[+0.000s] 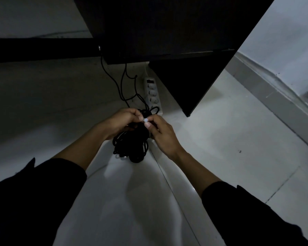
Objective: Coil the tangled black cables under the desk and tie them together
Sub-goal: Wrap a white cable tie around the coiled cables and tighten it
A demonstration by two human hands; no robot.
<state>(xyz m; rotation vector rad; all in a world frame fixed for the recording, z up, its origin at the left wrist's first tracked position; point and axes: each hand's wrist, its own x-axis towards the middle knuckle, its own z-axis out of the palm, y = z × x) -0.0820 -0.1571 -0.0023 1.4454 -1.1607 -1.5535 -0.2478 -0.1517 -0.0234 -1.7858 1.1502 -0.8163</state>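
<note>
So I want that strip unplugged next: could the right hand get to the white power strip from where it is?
Probably yes: the power strip lies on open floor just beyond the right hand, though that hand is pinching something small and white.

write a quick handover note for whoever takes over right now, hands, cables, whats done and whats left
Left hand: closed on the top of the coiled black cables, pinching a small white tie.
Right hand: pinching the same tie from the other side.
Cables: bundle is held just above the pale floor, in front of the white power strip; several strands run up under the dark desk.
Done: cables look coiled.
Left: whether the tie is fastened is hard to tell in this dim view; finish tying, then set the bundle down.
</note>
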